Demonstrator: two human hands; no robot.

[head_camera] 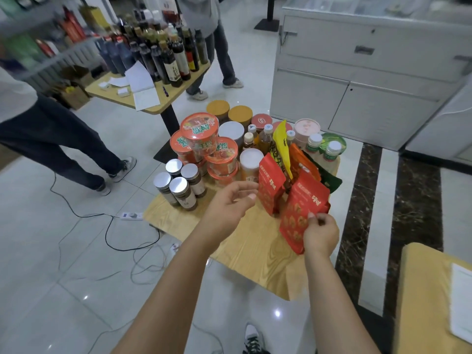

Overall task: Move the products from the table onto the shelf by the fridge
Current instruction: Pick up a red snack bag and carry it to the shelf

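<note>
A small wooden table (245,249) holds many products. My right hand (320,233) grips the near edge of a red snack bag (302,208), which tilts above the table's right side. My left hand (229,203) hovers open just left of a second red snack bag (269,183) standing upright, fingers spread and holding nothing. Behind stand yellow, orange and dark green pouches (282,146). Stacked red instant-noodle bowls (201,137) and several silver-lidded jars (182,190) fill the table's left side. Small bottles (265,137) and round tubs (231,131) stand at the back.
A second table (150,98) with dark sauce bottles and papers stands at back left. Two people stand nearby, one at far left, one behind that table. Cables and a power strip (131,215) lie on the floor. White cabinets (357,80) stand at right; another table corner (434,290) is at lower right.
</note>
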